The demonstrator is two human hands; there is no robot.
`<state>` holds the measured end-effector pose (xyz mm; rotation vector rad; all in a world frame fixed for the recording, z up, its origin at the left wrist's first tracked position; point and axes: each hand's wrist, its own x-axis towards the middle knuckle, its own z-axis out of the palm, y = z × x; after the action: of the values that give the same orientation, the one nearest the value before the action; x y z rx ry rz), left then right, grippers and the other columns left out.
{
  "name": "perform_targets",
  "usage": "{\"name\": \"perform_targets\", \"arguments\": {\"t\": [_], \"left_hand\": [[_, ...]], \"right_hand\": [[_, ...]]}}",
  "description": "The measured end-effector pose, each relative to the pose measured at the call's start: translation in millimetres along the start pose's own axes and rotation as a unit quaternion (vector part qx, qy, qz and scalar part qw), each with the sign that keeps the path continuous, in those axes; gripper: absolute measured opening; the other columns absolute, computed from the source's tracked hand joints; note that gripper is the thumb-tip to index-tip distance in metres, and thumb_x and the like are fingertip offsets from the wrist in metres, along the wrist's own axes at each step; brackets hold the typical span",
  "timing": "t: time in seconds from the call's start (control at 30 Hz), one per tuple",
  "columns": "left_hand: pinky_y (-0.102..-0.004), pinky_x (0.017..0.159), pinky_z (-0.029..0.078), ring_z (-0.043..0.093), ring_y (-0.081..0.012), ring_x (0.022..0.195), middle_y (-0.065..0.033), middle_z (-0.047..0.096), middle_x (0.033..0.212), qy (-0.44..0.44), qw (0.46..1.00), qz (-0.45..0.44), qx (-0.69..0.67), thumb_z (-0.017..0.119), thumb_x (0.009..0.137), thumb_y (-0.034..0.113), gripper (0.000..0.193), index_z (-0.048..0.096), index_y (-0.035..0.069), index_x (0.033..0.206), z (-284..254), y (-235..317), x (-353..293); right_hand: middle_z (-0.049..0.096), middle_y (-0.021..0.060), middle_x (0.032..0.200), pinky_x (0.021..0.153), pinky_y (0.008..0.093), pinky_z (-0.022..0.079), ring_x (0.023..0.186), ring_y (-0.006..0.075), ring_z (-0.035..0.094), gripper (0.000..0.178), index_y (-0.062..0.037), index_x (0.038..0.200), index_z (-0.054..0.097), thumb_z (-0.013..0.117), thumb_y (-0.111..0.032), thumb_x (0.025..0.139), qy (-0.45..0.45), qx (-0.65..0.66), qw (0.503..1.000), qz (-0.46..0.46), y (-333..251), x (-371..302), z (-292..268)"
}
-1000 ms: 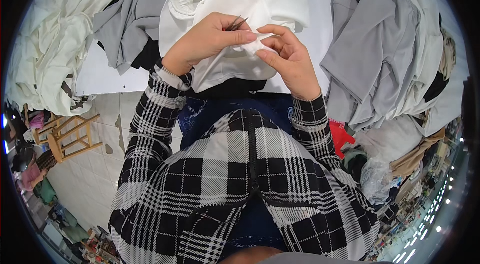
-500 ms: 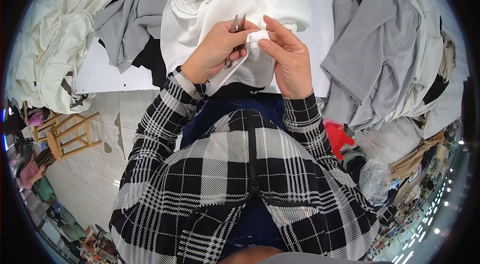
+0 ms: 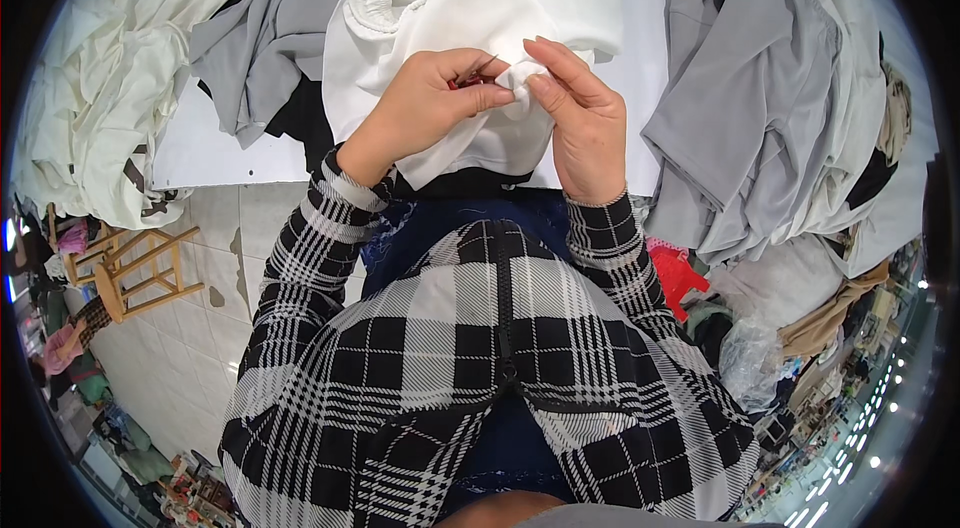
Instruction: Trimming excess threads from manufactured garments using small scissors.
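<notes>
A white garment with a gathered elastic waistband is spread over the table in front of me. My left hand is closed around small thread snips; just the blade tips and a bit of red show past the fingers. Its thumb also presses on a bunched fold of the white fabric. From the other side, my right hand pinches that same fold between thumb and fingers. The garment's lower edge hangs over the table's front edge below my hands.
Grey garments lie piled at the right, and another grey one lies at the left. Cream-white cloth is heaped farther left. On the tiled floor stands a wooden stool. A red bag lies at the lower right.
My left hand has turned over, so the snips, plainly seen before, are now mostly hidden. Its thumb has come to the fabric fold. My right hand keeps its pinch, shifted slightly.
</notes>
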<state>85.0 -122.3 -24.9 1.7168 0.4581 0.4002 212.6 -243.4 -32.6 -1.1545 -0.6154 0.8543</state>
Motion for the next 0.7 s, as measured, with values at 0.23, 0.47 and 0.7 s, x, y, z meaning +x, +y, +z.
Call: {"name": "perform_targets", "arguments": {"t": [0.23,0.47,0.7], "left_hand": [[-0.0151,0.047,0.032,0.041,-0.0011,0.055,0.0032,0.053,0.069,-0.063,0.932,-0.176,-0.312,0.063,0.086,0.015,0.018,0.062,0.000,0.096,-6,-7,2],[-0.0190,0.056,0.039,0.049,-0.0053,0.063,0.0024,0.056,0.072,0.068,0.997,0.015,-0.038,0.064,0.085,0.016,0.018,0.064,0.000,0.094,1,2,6],[-0.0268,0.057,0.042,0.053,-0.0156,0.063,-0.0074,0.058,0.075,0.010,0.974,0.111,0.195,0.061,0.084,0.014,0.015,0.063,-0.001,0.085,-1,21,13]], "right_hand": [[0.062,0.0070,0.101,0.084,0.0271,0.042,0.103,0.0165,0.050,0.024,-0.0058,0.100,0.068,0.069,-0.010,0.077,-0.067,-0.188,0.979,-0.044,-9,9,-9],[0.062,0.0041,0.083,0.085,0.0299,0.039,0.101,0.0198,0.050,0.014,-0.0053,0.084,0.069,0.072,-0.013,0.073,0.000,-0.352,0.924,-0.147,-1,11,-13],[0.058,0.0011,0.069,0.104,0.0438,0.018,0.106,0.0238,0.048,0.009,-0.0115,0.082,0.068,0.069,-0.016,0.074,-0.024,-0.464,0.852,-0.243,-9,11,-10]]}}
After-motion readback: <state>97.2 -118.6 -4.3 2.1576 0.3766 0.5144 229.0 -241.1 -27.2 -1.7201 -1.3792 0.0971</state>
